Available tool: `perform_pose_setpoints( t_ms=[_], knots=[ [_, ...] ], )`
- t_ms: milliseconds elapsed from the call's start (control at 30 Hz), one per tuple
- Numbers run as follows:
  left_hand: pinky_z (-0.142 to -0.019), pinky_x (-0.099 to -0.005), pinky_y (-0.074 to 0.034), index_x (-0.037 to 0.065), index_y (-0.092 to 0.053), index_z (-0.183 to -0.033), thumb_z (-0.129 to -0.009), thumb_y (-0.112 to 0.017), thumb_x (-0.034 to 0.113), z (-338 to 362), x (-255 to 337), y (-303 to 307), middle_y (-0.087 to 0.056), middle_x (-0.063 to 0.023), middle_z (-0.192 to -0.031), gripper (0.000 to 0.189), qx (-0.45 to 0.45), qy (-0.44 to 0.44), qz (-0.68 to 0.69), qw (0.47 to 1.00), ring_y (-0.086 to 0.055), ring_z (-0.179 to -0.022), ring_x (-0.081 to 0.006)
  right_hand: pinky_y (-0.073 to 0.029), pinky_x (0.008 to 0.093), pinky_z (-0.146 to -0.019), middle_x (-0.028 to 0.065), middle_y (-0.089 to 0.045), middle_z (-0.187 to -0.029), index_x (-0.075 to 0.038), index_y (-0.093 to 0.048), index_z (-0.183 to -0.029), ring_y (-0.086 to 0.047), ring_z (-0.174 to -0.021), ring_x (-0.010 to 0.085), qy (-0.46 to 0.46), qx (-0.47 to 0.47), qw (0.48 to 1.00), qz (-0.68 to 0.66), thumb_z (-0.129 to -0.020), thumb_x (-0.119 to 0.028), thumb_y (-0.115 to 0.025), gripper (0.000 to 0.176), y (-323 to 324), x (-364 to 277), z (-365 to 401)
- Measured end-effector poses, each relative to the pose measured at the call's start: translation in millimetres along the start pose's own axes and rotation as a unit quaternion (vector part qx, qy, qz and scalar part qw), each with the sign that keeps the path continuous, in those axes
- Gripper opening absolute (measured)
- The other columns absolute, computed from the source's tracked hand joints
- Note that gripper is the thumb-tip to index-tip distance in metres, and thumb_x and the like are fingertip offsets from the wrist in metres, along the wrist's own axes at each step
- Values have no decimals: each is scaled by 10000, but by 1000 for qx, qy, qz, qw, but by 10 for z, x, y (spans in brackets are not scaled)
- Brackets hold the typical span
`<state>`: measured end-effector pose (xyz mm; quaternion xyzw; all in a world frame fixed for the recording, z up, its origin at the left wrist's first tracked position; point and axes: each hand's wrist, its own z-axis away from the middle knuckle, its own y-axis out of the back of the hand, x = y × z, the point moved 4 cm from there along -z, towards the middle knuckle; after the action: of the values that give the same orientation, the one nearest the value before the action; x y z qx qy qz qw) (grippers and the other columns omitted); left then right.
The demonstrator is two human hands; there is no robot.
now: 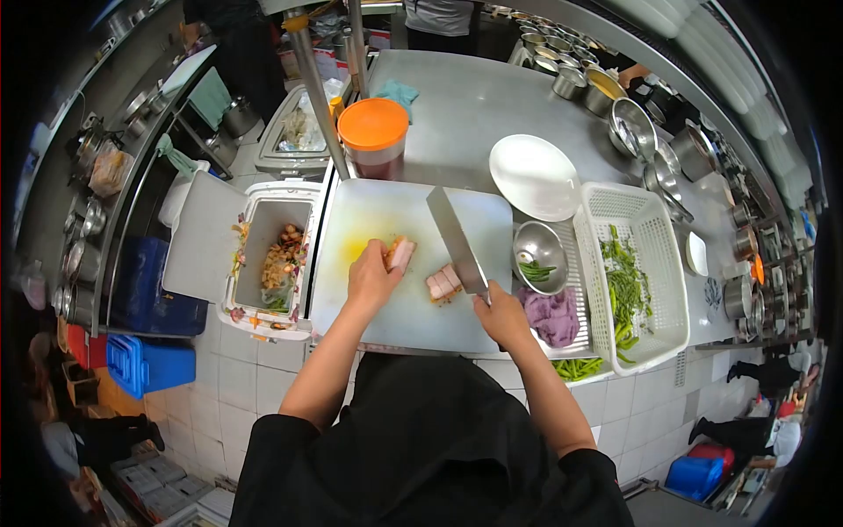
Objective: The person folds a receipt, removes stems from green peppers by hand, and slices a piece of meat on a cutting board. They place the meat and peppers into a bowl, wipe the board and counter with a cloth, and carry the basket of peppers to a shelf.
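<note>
On the white cutting board (351, 211), my left hand (373, 274) has its fingers closed on a chunk of pale meat (401, 254) with a browned edge, which looks like pork belly. My right hand (503, 314) grips the handle of a cleaver (455, 239). Its broad blade points away from me and to the left, above the board. Between my hands lie cut meat pieces (443, 283), side by side, with brown crumbs near them. A yellow stain marks the board near my left hand.
Left of the board stands an open bin (255, 206) holding food scraps. An orange-lidded tub (373, 127) is behind. On the right are a white plate (533, 176), a metal bowl (538, 241) with green chillies, a purple cloth (551, 318) and a white basket (667, 329) of greens.
</note>
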<state>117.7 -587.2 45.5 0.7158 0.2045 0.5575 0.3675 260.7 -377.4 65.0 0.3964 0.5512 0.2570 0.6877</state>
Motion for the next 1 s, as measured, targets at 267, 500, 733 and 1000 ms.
perform_pose_setpoints(
  t_ms=[267, 500, 733, 1000],
  knots=[
    [-804, -388, -387, 84, -546, -949, -676, -760, 189, 313, 33, 347, -560, -83, -934, 362, -61, -152, -119, 979, -531, -939, -272, -465, 517, -647, 243, -611, -693, 13, -515, -955, -599, -682, 438, 27, -31, 998, -52, -862, -249, -545, 279, 282, -421, 115],
    [-819, -383, -399, 59, -570, -1004, -654, -771, 192, 238, -91, 363, -564, -94, -969, 425, -83, -174, -20, 981, -529, -955, -281, -475, 511, -646, 247, -620, -727, 29, -528, -985, -611, -688, 425, 102, -138, 985, 34, -859, -222, -532, 281, -20, -725, 47],
    [-787, -397, -427, 25, -572, -979, -653, -764, 175, 189, -143, 303, -564, -112, -928, 406, -92, -188, -7, 978, -539, -916, -304, -476, 516, -649, 250, -623, -761, 40, -512, -947, -609, -699, 431, 117, -175, 976, 57, -852, -192, -532, 252, -310, -833, -74],
    [-790, -402, -429, 32, -553, -1002, -663, -763, 174, 276, -128, 453, -550, -118, -959, 423, -93, -187, 16, 978, -535, -917, -315, -473, 502, -644, 264, -622, -790, 28, -504, -955, -610, -727, 418, 123, -136, 982, 37, -863, -193, -525, 240, -458, -961, -366]
  ],
)
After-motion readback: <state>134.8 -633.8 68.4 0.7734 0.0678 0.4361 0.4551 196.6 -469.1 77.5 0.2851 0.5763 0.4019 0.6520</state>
